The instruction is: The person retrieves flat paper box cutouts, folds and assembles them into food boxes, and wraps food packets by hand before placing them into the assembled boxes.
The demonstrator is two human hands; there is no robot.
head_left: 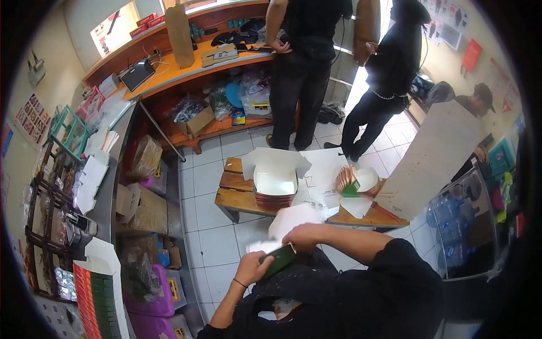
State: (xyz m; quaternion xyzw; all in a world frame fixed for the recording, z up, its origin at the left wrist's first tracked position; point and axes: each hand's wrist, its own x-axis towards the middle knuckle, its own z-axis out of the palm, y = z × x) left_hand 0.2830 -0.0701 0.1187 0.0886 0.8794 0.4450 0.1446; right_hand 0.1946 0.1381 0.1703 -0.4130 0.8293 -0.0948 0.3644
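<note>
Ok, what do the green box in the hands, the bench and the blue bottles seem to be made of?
Green box: probably card, perhaps satin, given its flat sides and straight edges.
Bench: apparently varnished wood, from its warm brown slats.
Blue bottles: likely glossy plastic, being see-through with bright highlights.

We see surface in orange-brown wood, darker lines between slats. Carton this side of surface, nearest us: dark green, pale flap. Deep stack toward surface's left end: white inside, reddish-brown sides. Small stack toward surface's right end: white inside, red-orange and green bands. Panel right of surface: off-white. Our sleeve: plain black. Floor under surface: white tiles, grey grid. Well left of surface: purple bin, carton row in red-orange and green. Right of surface: bluish bottles.
</note>
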